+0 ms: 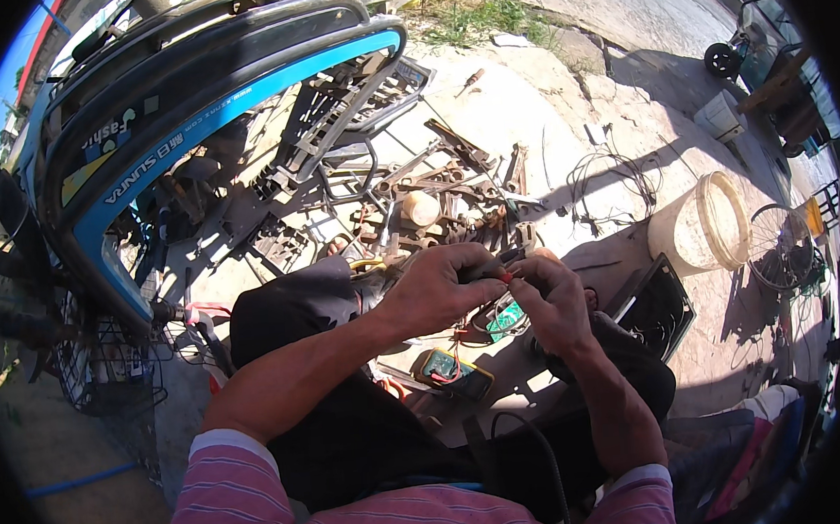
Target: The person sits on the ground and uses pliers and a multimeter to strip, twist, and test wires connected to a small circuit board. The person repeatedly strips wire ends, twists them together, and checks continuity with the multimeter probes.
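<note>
My left hand (441,285) and my right hand (554,301) meet above my lap, fingers closed around a small red piece (506,278). A dark item (509,255) shows just behind the fingers; I cannot make out what it is. A green circuit board (502,322) with cables lies below my hands. A yellow-edged multimeter (455,372) with red leads rests lower, on the ground between my legs. An open black case (662,308) lies right of my right knee.
Metal wrenches and tools (454,191) spread ahead. A vehicle body (96,226) with a blue stripe stands at left. A large plastic bucket (681,229), coiled cables (610,190), a spoked wheel (779,247) and a small white bucket (717,117) are at right. A screwdriver (471,79) lies farther back.
</note>
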Available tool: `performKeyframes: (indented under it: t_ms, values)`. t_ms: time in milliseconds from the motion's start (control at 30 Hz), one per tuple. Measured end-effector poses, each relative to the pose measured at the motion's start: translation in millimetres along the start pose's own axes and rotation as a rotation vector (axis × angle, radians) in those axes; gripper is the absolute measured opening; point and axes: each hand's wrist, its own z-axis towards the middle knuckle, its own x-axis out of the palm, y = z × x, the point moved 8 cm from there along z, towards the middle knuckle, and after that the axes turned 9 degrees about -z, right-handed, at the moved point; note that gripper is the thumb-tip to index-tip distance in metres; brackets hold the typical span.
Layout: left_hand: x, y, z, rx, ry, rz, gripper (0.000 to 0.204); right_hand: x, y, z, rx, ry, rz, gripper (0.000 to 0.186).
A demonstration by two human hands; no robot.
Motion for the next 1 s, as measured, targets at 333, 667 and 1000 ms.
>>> performKeyframes:
  t_ms: [333,667,1000]
  values:
    - [-1,4,2,-0.015,-0.007,0.045,0.016,-2,32,-2,-0.169,-0.007,-0.233,0.014]
    - [-2,0,1,-0.02,0.003,0.088,0.017,-3,30,-3,-0.198,-0.046,-0.209,0.015]
    - [-4,0,0,-0.029,0.008,0.136,0.018,-3,32,-3,-0.188,-0.036,-0.208,0.016]
